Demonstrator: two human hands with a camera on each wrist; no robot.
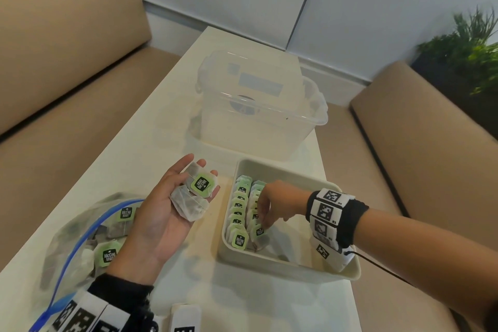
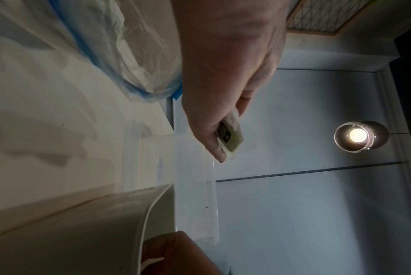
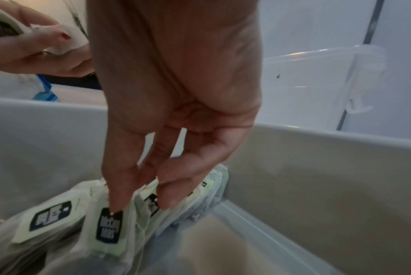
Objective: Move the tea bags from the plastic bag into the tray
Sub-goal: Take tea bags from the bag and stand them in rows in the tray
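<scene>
Hands (image 1: 172, 205) (image 1: 272, 205) before clear lidded tub (image 1: 258, 105), beside tray (image 1: 310, 268).

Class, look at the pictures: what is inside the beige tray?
Inside the tray: two rows of green-tagged tea bags, with the right hand reaching among them. Its bare floor fills the rest. Lower bags are covered.

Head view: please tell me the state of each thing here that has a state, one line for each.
plastic bag: open, lying on the table, tea bags inside.
tray: partly filled, two rows of tea bags standing along its left side.
clear container: no lid on, looks empty.
left hand: palm up, a few tea bags resting on it.
right hand: inside the tray, fingertips on the front tea bag.
</scene>
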